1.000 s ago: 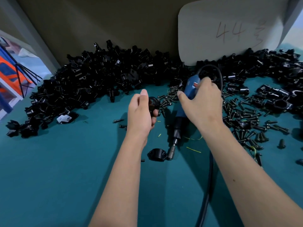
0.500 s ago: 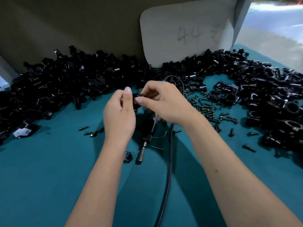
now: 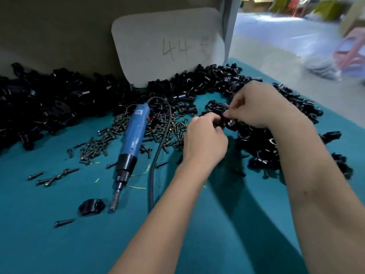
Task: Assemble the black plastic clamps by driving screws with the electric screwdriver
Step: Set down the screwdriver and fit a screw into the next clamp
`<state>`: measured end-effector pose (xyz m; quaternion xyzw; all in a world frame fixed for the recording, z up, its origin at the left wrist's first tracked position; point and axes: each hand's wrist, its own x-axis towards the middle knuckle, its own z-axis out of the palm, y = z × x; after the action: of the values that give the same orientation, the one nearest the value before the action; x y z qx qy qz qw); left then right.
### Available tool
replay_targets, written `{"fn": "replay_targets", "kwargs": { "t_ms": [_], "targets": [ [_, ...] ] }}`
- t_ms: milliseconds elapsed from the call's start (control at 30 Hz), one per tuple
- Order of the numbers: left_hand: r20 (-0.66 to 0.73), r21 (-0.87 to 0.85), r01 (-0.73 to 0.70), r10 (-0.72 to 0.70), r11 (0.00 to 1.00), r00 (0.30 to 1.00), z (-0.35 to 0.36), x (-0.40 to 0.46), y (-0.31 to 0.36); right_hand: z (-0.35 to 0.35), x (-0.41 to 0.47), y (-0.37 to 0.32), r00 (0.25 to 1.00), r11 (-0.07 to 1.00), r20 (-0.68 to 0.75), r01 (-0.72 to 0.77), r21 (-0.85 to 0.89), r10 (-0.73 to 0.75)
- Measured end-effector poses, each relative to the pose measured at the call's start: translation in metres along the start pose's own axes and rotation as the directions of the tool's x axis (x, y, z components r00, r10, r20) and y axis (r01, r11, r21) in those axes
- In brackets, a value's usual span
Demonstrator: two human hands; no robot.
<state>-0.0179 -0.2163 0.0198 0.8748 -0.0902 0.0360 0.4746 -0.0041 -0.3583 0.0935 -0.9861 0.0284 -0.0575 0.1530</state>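
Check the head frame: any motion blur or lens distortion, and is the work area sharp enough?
Head view: strong motion blur on the background floor at upper right; wide-angle bending at the edges; screwdriver reasonably sharp; clamp part between left hand and right hand dark, detail lost.

I see bare teal table (image 3: 59, 244) nearest me, open for passing. Across the middle lie the electric screwdriver (image 3: 132, 143) and its cord (image 3: 158, 155); scattered screws (image 3: 110, 139) and clamp heaps (image 3: 59, 103) block the far side.

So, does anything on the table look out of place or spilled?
Only small things: thin yellow slivers lie on the teal mat beside the electric screwdriver, and loose screws have strayed from the main heap.
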Motion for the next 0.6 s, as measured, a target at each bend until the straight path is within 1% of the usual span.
{"fn": "replay_targets", "kwargs": {
  "t_ms": [67, 167, 200, 267, 333, 433, 500, 600],
  "targets": [
    [0.055, -0.033, -0.001, 0.002, 0.999, 0.998, 0.011, 0.0, 0.008, -0.005, 0.005, 0.008, 0.996, 0.998, -0.063, -0.069, 0.002, 0.069],
    [0.154, -0.177, 0.063, -0.035, 0.982, 0.987, 0.019, 0.0, 0.011, -0.003, 0.015, 0.005, 0.986, 0.992, -0.136, -0.081, 0.093, 0.093],
    [0.16, -0.227, 0.087, -0.051, 0.97, 0.986, 0.018, 0.0, 0.011, 0.0, 0.019, -0.001, 0.986, 0.99, -0.14, -0.067, 0.127, 0.085],
    [0.096, -0.27, 0.108, -0.085, 0.957, 0.992, 0.011, 0.003, 0.005, 0.007, 0.028, -0.015, 0.991, 0.987, -0.117, -0.04, 0.156, 0.059],
    [-0.006, -0.219, 0.132, -0.136, 0.967, 0.991, -0.004, 0.011, -0.004, 0.02, 0.041, -0.029, 0.997, 0.993, -0.077, -0.018, 0.121, 0.027],
    [-0.122, -0.059, 0.172, -0.178, 0.983, 0.976, -0.028, 0.023, -0.018, 0.046, 0.063, -0.05, 1.0, 0.998, -0.007, 0.01, 0.063, -0.009],
    [-0.15, -0.003, 0.186, -0.184, 0.983, 0.972, -0.037, 0.029, -0.024, 0.066, 0.08, -0.06, 0.998, 1.0, 0.052, 0.03, -0.002, -0.03],
    [-0.153, 0.021, 0.177, -0.172, 0.984, 0.973, -0.042, 0.036, -0.028, 0.088, 0.107, -0.063, 0.992, 0.996, 0.122, 0.031, -0.085, -0.021]
  ]
}}
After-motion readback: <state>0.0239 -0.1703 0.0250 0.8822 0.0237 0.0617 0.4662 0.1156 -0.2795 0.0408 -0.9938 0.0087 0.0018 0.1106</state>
